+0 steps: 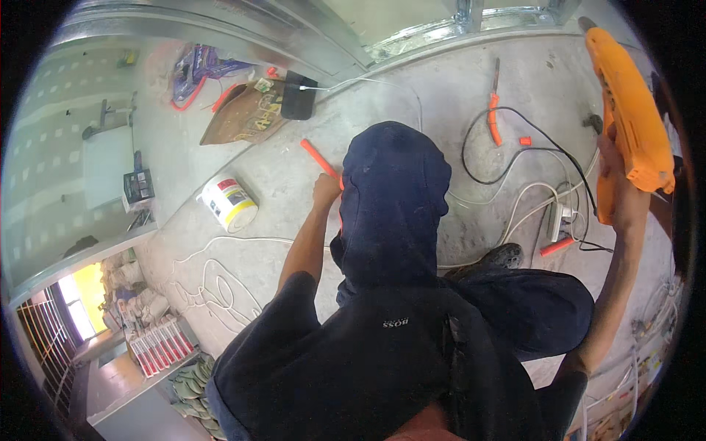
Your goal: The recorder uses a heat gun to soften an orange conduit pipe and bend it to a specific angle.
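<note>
My left hand is closed on an orange stick-like handle, its lower part hidden behind my dark-clad knee. My right hand, raised at the right, grips a large orange-yellow power tool by its handle; the fingers are partly hidden by the tool body. An orange-handled saw or blade tool lies on the concrete floor between my knee and the power tool, near a small orange piece. A white tub with a yellow band stands left of my left hand.
Black and white cables loop across the floor to a power strip beside an orange bar. Cardboard, a dark phone-like slab and a purple bag lie by the metal frame. Bags and cartridges are stacked lower left.
</note>
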{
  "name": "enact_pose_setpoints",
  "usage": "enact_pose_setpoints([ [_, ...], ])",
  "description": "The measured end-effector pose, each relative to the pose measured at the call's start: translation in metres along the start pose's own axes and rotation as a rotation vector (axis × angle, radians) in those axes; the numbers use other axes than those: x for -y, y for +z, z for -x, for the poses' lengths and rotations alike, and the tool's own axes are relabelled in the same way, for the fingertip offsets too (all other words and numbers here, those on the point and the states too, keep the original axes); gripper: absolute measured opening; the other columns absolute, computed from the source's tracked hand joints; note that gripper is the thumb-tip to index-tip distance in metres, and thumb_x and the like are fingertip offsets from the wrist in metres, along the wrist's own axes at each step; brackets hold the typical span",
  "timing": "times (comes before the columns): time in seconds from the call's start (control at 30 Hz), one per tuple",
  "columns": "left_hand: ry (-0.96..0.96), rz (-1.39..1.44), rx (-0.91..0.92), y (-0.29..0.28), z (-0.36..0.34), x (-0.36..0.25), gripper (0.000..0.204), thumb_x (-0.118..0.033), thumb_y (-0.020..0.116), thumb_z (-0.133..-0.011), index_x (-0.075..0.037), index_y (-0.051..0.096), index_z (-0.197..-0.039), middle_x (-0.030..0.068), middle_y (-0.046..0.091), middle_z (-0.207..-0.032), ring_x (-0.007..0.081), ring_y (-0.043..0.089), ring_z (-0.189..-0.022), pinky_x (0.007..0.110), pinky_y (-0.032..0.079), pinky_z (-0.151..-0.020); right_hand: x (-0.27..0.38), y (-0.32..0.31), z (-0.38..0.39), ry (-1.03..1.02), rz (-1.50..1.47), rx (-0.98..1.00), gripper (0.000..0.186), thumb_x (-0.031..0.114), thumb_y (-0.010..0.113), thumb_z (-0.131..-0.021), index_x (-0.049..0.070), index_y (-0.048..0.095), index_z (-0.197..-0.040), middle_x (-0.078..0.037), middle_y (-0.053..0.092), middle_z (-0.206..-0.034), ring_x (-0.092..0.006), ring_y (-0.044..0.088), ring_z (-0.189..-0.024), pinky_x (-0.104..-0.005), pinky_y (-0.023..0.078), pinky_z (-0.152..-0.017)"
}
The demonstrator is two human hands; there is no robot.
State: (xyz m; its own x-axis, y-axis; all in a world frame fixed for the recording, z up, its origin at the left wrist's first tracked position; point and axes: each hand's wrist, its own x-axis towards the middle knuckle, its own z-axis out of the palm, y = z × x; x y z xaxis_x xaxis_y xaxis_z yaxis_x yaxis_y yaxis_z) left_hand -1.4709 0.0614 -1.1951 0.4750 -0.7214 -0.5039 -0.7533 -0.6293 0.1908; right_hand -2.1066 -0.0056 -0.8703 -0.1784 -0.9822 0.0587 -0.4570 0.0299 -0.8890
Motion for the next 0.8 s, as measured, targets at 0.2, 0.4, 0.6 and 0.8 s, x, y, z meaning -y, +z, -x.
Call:
enact_pose_setpoints([
  [0.2,-0.085,-0.076,0.014,-0.003,0.001,-0.016,0.086,-0.07,0.064,-0.084,0.009,0.062,-0.121,0.0331,0.067,-0.122,0.0462,0.064,-0.12,0.051,0.052,-0.098,-0.024,-0.002,0.001,0.065,-0.051,0.06,0.02,0.013,0.072,-0.098,0.003,0.065,-0.114,0.002,0.062,-0.099,-0.0045,0.051,-0.073,-0.0215,0.048,-0.072],
  [0.4,-0.002,-0.073,0.027,0.023,0.008,-0.014,0.075,-0.061,0.062,-0.089,0.009,0.06,-0.117,0.033,0.068,-0.118,0.0473,0.063,-0.118,0.052,0.052,-0.097,-0.013,0.002,0.007,0.177,0.017,0.06,0.018,0.012,0.072,-0.096,0.003,0.067,-0.111,0.004,0.062,-0.089,-0.005,0.05,-0.071,-0.0233,0.043,-0.064],
  [0.6,0.071,-0.111,-0.211,0.029,-0.01,0.037,0.049,-0.045,0.05,-0.1,0.003,0.06,-0.099,0.0254,0.07,-0.098,0.0403,0.071,-0.094,0.05,0.056,-0.075,-0.016,0.016,0.0,0.078,-0.065,0.103,0.02,0.017,0.072,-0.097,0.004,0.068,-0.111,0.003,0.065,-0.087,-0.0061,0.05,-0.069,-0.0246,0.041,-0.061],
  [0.8,0.159,0.157,0.022,0.042,0.053,0.038,0.046,-0.045,0.048,-0.101,0.0,0.057,-0.095,0.0214,0.066,-0.092,0.0359,0.066,-0.087,0.047,0.053,-0.07,0.025,0.015,-0.006,0.083,0.087,0.055,0.037,0.035,0.082,-0.089,0.006,0.066,-0.107,0.003,0.062,-0.084,-0.0088,0.057,-0.077,-0.0287,0.047,-0.066],
])
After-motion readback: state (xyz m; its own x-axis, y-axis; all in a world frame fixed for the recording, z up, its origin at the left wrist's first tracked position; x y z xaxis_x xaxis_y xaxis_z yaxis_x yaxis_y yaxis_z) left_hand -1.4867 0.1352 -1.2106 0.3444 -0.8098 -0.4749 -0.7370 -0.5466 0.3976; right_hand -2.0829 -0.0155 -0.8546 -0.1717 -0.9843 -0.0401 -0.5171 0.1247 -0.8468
